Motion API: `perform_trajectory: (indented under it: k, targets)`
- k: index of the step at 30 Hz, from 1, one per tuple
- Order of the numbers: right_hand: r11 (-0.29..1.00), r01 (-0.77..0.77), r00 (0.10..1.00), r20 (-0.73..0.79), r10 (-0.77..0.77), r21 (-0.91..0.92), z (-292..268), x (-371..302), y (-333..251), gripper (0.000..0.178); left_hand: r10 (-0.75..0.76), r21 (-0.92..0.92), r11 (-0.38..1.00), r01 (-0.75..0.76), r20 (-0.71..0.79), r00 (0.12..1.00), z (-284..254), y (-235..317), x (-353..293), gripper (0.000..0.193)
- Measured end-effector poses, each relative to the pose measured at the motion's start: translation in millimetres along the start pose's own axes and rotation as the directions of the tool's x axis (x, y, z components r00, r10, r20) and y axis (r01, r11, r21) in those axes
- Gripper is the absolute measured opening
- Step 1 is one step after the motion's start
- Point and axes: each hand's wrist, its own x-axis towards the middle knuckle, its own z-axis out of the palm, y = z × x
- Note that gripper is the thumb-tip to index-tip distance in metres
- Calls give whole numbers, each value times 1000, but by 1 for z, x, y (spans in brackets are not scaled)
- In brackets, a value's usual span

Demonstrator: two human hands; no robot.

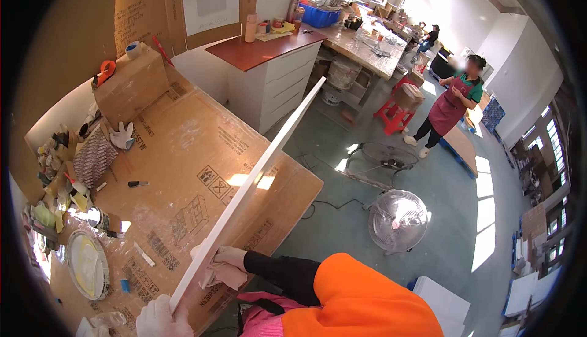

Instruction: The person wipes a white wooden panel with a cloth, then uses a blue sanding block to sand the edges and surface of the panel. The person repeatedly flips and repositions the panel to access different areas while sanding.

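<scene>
long white panel point(228, 213), seen nearly edge-on, slants across the cardboard-topped worktable point(183, 132) from the near edge out past its right-hand edge. far end sticks out over the floor; can't tell if the lower edge touches the cardboard.

left hand point(160, 318), looks gloved, is at the panel's near end, fingers closed round it, probably because the end gives a firm hold and keeps the thing from tipping. right hand point(231, 257) bunches a pale cloth point(223, 277) against the panel's right side by the near table edge; fingers bent into the cloth, exact grip can't tell. cloth likely sits between palm and panel to spare the surface.

cardboard top presumably there as padding. round tub point(88, 265) with yellowish residue stands by the left edge, glove pile point(54, 169) further along that edge, white glove point(122, 136) beside it; all out of the panel's line, maybe to leave it room. black marker point(139, 184) lies inward of the pile. carton point(131, 86) at the far edge has an orange tape roll point(106, 71) on it, perhaps for easy reach. beyond the right corner: floor fan point(398, 222), co-worker in apron point(452, 104) standing well apart.
</scene>
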Motion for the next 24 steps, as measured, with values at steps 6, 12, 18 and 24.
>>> perform_trajectory:
  k: [6,12,18,24]
  targets:
    - [586,-8,946,184,267,-810,6,-40,-38,49,-46,-118,992,48,15,999,50,-9,-45,20]
    - [866,-147,813,440,381,-478,28,-178,-108,58,122,-277,960,-36,302,946,85,-5,-94,61]
    - [930,-368,904,233,358,-1,41,-219,-96,44,275,-497,868,-21,445,852,102,-17,-115,67]
    - [889,-441,897,-26,442,-124,45,-237,-103,35,366,-608,792,-52,405,838,111,10,-114,71]
